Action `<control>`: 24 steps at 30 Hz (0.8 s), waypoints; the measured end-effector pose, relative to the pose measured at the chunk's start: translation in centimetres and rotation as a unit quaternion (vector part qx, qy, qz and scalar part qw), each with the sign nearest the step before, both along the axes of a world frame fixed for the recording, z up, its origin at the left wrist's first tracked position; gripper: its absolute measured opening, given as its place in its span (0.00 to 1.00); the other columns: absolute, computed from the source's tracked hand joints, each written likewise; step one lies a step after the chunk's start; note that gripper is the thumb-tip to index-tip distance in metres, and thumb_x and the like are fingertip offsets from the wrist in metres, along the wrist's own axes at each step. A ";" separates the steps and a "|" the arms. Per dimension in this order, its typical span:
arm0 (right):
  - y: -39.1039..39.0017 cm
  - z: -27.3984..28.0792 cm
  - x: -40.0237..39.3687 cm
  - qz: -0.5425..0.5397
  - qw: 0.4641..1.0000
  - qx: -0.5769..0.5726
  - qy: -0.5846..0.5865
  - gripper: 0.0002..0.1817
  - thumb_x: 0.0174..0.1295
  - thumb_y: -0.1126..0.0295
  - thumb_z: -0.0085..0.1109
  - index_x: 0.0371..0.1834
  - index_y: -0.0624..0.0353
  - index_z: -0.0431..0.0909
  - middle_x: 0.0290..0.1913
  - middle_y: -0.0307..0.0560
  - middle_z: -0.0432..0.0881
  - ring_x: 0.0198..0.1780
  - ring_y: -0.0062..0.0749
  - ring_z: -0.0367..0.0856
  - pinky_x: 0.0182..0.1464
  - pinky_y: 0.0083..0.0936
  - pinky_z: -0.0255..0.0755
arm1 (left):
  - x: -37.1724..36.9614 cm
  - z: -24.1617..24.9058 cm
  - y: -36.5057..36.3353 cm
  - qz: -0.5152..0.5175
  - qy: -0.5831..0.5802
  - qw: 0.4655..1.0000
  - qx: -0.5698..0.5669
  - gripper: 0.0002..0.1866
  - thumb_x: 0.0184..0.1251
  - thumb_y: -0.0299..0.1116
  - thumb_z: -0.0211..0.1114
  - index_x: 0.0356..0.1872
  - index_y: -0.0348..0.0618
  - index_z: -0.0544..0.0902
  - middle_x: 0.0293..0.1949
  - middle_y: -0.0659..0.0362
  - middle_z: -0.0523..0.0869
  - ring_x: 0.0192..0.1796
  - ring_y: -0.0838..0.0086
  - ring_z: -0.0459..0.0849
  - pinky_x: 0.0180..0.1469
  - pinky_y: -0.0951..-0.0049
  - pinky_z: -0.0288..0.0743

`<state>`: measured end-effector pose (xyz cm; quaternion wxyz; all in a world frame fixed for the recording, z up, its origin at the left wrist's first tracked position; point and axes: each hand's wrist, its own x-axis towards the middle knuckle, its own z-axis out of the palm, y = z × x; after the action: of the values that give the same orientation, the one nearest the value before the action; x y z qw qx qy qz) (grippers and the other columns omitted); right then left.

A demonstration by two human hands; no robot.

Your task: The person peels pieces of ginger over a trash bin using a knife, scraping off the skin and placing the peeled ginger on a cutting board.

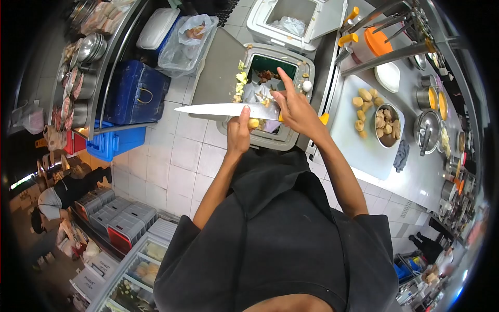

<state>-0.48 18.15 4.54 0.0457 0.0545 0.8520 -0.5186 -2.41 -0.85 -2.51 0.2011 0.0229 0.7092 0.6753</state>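
Observation:
My right hand (297, 110) is closed round the yellow handle of a big chef's knife (221, 109), its index finger stretched out. The long blade points left, over an open bin (306, 67). Below the blade, my left hand (238, 136) grips a small, pale yellow, potato-like root (253, 123), its thumb against the blade. Scraps and a plastic bag lie inside the bin, partly hidden by the blade and hands. Pale peelings (240, 80) stick along the edge of its grey lid (215, 67).
To the right, peeled yellow pieces (359, 114) and a metal bowl (380, 136) of brownish chunks rest on a white cutting board (345, 140). A second white bin (254, 21) stands ahead. Left are a blue cooler box (135, 93) and shelving. Other people are far off at both sides.

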 end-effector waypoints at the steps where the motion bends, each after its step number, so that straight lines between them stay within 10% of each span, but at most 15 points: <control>1: -0.3 -0.1 0.0 -0.021 0.999 0.023 0.031 0.40 0.70 0.60 0.55 0.77 0.65 0.47 0.41 0.68 0.85 0.44 0.67 0.84 0.53 0.44 0.75 | -0.2 0.0 0.3 0.008 0.011 1.000 -0.011 0.32 0.79 0.54 0.45 0.24 0.35 0.77 0.18 0.63 0.74 0.23 0.80 0.68 0.25 0.72 0.59; 3: -0.4 -0.8 0.1 -0.042 0.996 0.046 0.062 0.39 0.70 0.59 0.55 0.77 0.66 0.48 0.38 0.69 0.86 0.42 0.66 0.84 0.51 0.45 0.75 | -0.5 1.3 0.5 0.010 0.043 0.997 -0.065 0.33 0.80 0.48 0.48 0.15 0.31 0.73 0.14 0.63 0.72 0.21 0.78 0.67 0.26 0.65 0.62; 5: 0.0 -1.9 -0.2 -0.017 0.990 0.124 0.067 0.37 0.72 0.57 0.53 0.78 0.60 0.48 0.46 0.65 0.86 0.27 0.44 0.85 0.38 0.37 0.78 | -0.9 1.5 0.1 -0.016 0.055 0.992 -0.111 0.33 0.79 0.48 0.48 0.16 0.32 0.74 0.15 0.63 0.73 0.21 0.78 0.67 0.26 0.66 0.61; 10: 0.2 -2.8 -0.5 -0.108 0.992 0.016 -0.067 0.48 0.66 0.44 0.58 0.78 0.63 0.49 0.48 0.66 0.85 0.22 0.41 0.84 0.35 0.34 0.79 | -1.0 1.6 0.5 -0.037 0.021 0.998 -0.043 0.28 0.80 0.51 0.45 0.28 0.39 0.79 0.18 0.66 0.71 0.20 0.83 0.65 0.24 0.77 0.57; 13: 0.6 -4.0 -0.3 -0.139 0.987 0.069 -0.046 0.53 0.62 0.38 0.60 0.77 0.64 0.49 0.49 0.68 0.83 0.31 0.47 0.87 0.41 0.36 0.79 | -1.7 2.9 -0.1 -0.152 -0.295 0.882 0.335 0.27 0.80 0.53 0.36 0.50 0.41 0.75 0.22 0.65 0.69 0.23 0.78 0.65 0.27 0.78 0.60; 19: 3.9 -5.5 1.0 -0.121 0.984 0.066 -0.112 0.46 0.61 0.33 0.57 0.61 0.71 0.70 0.41 0.71 0.84 0.48 0.59 0.85 0.54 0.43 0.74 | -0.2 7.1 3.8 -0.115 -0.279 0.889 0.345 0.21 0.82 0.45 0.38 0.59 0.45 0.73 0.43 0.55 0.82 0.36 0.76 0.75 0.41 0.74 0.68; 24: 7.2 -5.3 3.4 -0.115 0.971 -0.008 -0.210 0.48 0.60 0.30 0.55 0.64 0.67 0.68 0.47 0.73 0.83 0.55 0.59 0.82 0.60 0.43 0.72 | 0.6 6.9 6.9 -0.082 -0.233 0.909 0.334 0.19 0.81 0.43 0.47 0.67 0.52 0.68 0.66 0.54 0.76 0.51 0.74 0.78 0.53 0.69 0.72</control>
<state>2.88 25.34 -0.76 0.1643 0.2592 0.8074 -0.5038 -1.77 6.08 4.35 0.3965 -0.0112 0.3707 0.8398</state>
